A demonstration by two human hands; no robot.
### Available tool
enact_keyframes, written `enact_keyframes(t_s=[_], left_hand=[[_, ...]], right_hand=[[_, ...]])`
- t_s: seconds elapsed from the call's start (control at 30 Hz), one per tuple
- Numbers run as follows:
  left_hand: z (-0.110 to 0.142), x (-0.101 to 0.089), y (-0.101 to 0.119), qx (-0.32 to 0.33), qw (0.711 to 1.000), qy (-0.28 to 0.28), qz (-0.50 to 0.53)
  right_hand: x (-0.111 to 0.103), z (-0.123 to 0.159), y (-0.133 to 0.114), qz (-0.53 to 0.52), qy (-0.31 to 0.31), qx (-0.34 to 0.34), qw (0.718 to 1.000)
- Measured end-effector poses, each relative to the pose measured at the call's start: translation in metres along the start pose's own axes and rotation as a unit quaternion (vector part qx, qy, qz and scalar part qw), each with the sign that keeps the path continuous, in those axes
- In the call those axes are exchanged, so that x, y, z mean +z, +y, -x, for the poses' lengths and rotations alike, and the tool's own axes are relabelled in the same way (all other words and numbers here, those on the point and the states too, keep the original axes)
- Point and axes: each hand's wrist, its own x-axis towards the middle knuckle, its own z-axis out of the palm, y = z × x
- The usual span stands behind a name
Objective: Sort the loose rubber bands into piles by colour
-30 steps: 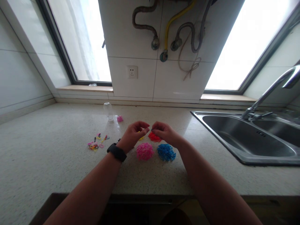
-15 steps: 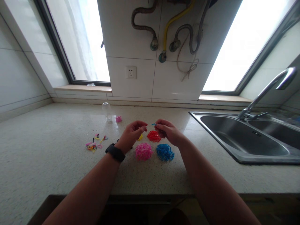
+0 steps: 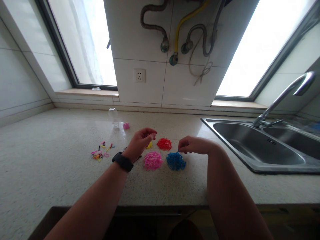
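My right hand [image 3: 187,144] is pinched at the upper right edge of a pile of blue rubber bands [image 3: 176,162], with a small blue band at the fingertips. My left hand [image 3: 143,138] hovers over the counter with thumb and fingers closed together; what they hold, if anything, is too small to see. Beneath and beside it lie a yellow pile [image 3: 149,145], partly hidden, and a pile of pink rubber bands [image 3: 153,160]. A red pile [image 3: 164,144] sits between the hands. Some dark bands are mostly covered by the left hand.
Loose mixed-colour bands [image 3: 99,154] are scattered on the left of the counter [image 3: 62,160]. Behind them stand a clear bottle [image 3: 113,118] and a pink cap [image 3: 126,125]. A steel sink [image 3: 260,146] with a faucet [image 3: 285,98] is at the right.
My right hand has moved right and down from beside the left hand to the blue pile, carrying a small blue band. My left hand has stayed nearly still.
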Motion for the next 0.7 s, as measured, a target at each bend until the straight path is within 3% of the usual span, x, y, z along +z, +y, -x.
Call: enact_keyframes(t_s=[0.23,0.7], left_hand=[[0.001,0.001,-0.001,0.004,1.0,-0.006,-0.022],[0.002,0.001,-0.001,0.016,0.995,-0.037,-0.096]], right_hand=[[-0.007,0.008,0.018,0.021,-0.02,0.054,0.998],[0.0,-0.002,0.005,0.092,-0.033,0.054,0.994]])
